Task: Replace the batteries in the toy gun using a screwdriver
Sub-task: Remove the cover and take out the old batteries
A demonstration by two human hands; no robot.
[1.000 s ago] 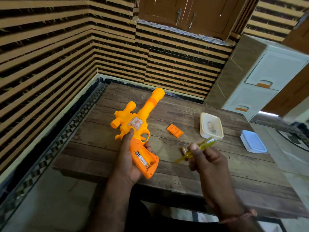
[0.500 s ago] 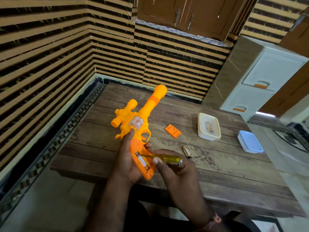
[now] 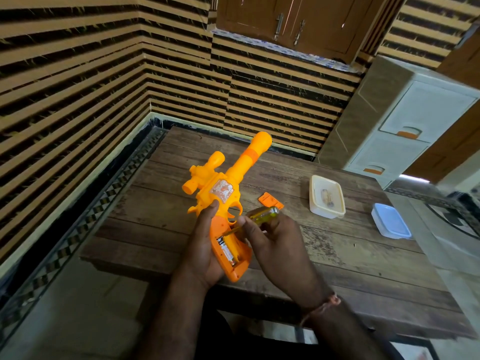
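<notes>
My left hand (image 3: 205,248) grips the orange handle of the yellow toy gun (image 3: 223,188), whose barrel points away over the table. The battery compartment in the handle lies uncovered, with one battery (image 3: 227,252) seated in it. A screwdriver (image 3: 259,214) with a clear yellow handle is pinched in my right hand (image 3: 275,242); its shaft slants down into the top end of the compartment. The orange battery cover (image 3: 270,201) lies on the table right of the gun.
On the wooden table (image 3: 350,255) a cream box (image 3: 326,196) holds batteries, and its pale blue lid (image 3: 391,224) lies further right. A white drawer unit (image 3: 405,120) stands beyond the table's right corner. Striped walls close in on the left and back.
My right hand brought the screwdriver from beside the gun to the handle, then tilted it so the tip points down into the compartment. The loose battery on the table is now hidden behind that hand.
</notes>
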